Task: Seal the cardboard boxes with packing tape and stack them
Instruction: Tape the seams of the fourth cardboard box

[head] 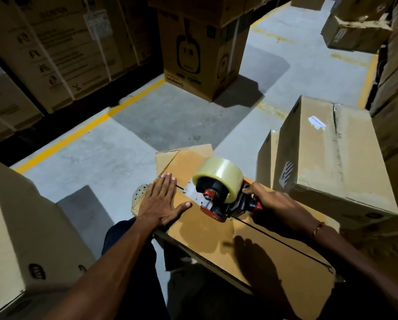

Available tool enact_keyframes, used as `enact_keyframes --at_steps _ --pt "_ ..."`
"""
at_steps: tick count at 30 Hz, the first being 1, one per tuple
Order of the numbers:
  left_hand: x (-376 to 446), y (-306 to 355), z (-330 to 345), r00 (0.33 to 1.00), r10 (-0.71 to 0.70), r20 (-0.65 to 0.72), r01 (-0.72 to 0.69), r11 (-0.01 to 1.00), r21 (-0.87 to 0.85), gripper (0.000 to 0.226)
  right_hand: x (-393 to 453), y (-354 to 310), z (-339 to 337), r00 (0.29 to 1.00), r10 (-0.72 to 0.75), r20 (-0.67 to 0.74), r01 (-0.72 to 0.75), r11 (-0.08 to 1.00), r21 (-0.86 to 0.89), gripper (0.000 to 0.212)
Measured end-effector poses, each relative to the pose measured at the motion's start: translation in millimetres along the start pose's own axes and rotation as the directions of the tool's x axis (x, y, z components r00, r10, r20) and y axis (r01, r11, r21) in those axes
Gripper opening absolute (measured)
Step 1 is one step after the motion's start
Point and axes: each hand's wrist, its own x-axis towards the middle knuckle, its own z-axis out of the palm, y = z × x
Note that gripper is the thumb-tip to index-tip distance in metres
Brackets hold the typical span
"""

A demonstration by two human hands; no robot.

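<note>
A brown cardboard box (216, 241) lies in front of me with its top flaps closed and a dark seam running along the middle. My left hand (161, 202) presses flat on the left flap, fingers straight. My right hand (274, 202) grips the handle of a red and black tape dispenser (221, 199) carrying a roll of clear tape (218, 176). The dispenser sits on the seam near the box's far end, and a short strip of shiny tape (191, 190) shows just beyond it.
A closed box (332, 158) stands right of my box, a smaller one (266, 155) beside it. A large box (20, 227) is at my left. A printed carton (200, 54) stands ahead on grey floor with yellow lines (89, 128). Stacked cartons line both sides.
</note>
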Motion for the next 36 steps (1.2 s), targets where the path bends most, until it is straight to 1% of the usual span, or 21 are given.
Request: enact_keyframes --at_steps 3,5,7,9,11,13,14,16,18,20,21,22,24,25,26,30,32,36 --pt "-1 6 2 0.999 -0.025 -0.025 0.026 0.999 0.039 0.088 1 9 12 1.0 0.014 0.008 -0.014 1.0 -0.007 0.065" --pt "-2 13 5 0.999 -0.031 -0.022 0.031 0.999 0.043 0.086 2 13 17 1.0 0.016 0.01 -0.016 1.0 -0.004 0.067" --pt "-6 24 11 1.0 0.012 0.004 -0.012 0.999 0.036 0.087 3 15 22 0.999 0.028 0.023 -0.028 0.999 0.022 0.067" --pt "-13 37 17 0.995 0.097 0.023 -0.098 0.995 0.032 0.086 4 16 26 0.998 0.056 0.041 -0.057 0.998 0.041 0.067" --pt "-20 44 20 0.986 0.163 0.026 -0.164 0.986 0.039 0.081 6 17 30 0.996 0.077 0.053 -0.08 0.995 0.055 0.067" --pt "-22 43 16 0.986 0.164 0.02 -0.165 0.984 0.062 0.079 6 17 33 0.996 0.079 0.045 -0.082 0.994 0.068 0.069" --pt "-22 40 13 0.99 0.14 0.016 -0.141 0.987 0.078 0.081 7 17 34 0.996 0.075 0.039 -0.078 0.995 0.069 0.069" --pt "-17 28 5 1.0 0.02 -0.022 -0.018 0.997 0.077 0.082 7 17 35 0.998 0.064 0.028 -0.066 0.995 0.069 0.068" --pt "-5 14 -4 0.985 -0.118 -0.128 0.122 0.992 0.025 0.071 8 18 35 0.998 0.06 0.01 -0.061 0.996 0.069 0.066" --pt "9 2 -11 0.954 -0.209 -0.214 0.197 0.978 -0.075 0.056 9 20 36 0.998 0.066 0.0 -0.066 0.996 0.061 0.065" --pt "17 -2 -15 0.943 -0.255 -0.214 0.225 0.962 -0.158 0.054 9 21 37 0.998 0.067 -0.003 -0.067 0.996 0.057 0.065" --pt "25 -6 -20 0.934 -0.312 -0.177 0.262 0.93 -0.258 0.056 9 21 38 0.998 0.067 -0.004 -0.066 0.996 0.058 0.065" --pt "40 -15 -25 0.916 -0.401 -0.015 0.359 0.835 -0.418 0.057 9 22 39 0.998 0.064 -0.005 -0.063 0.994 0.087 0.063" --pt "45 -19 -24 0.914 -0.403 0.04 0.38 0.817 -0.433 0.058 9 23 39 0.998 0.064 -0.006 -0.063 0.992 0.105 0.062" --pt "49 -24 -22 0.921 -0.387 0.052 0.372 0.828 -0.42 0.057 9 24 39 0.998 0.062 -0.004 -0.061 0.991 0.117 0.062" --pt "55 -33 -16 0.943 -0.33 -0.03 0.297 0.882 -0.367 0.051 11 27 41 0.999 0.045 0.011 -0.045 0.995 0.084 0.069" --pt "56 -36 -13 0.945 -0.324 -0.054 0.279 0.879 -0.387 0.048 14 28 43 0.999 0.04 0.004 -0.041 0.997 0.062 0.072" --pt "56 -35 -11 0.934 -0.345 -0.09 0.283 0.871 -0.402 0.05 16 29 43 0.999 0.032 0.005 -0.032 0.998 0.047 0.069"
